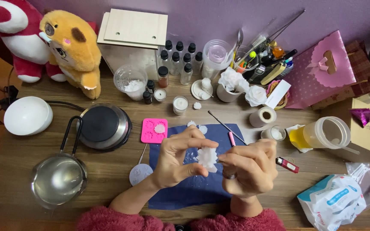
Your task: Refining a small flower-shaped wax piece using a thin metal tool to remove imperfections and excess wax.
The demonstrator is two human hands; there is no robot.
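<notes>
Above the dark blue cloth point(193, 188) on the desk point(13, 171), the left hand point(178, 158) pinches a small white wax flower point(207, 157) between thumb and fingers, and the right hand point(249, 164) is closed on its other side. It looks light, brittle and a little slippery, so the thicker middle seems safer to hold than the thin petals. Near them lie a pink mould point(154, 130), a red lighter point(287, 164) and a steel pot point(59, 179); nothing blocks the hands.

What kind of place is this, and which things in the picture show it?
Probably a home craft desk, perhaps for making wax or candle flowers. The left hand and right hand hold a white flower piece; nearby are a pink silicone mould, a small hot plate and plush toys.
</notes>
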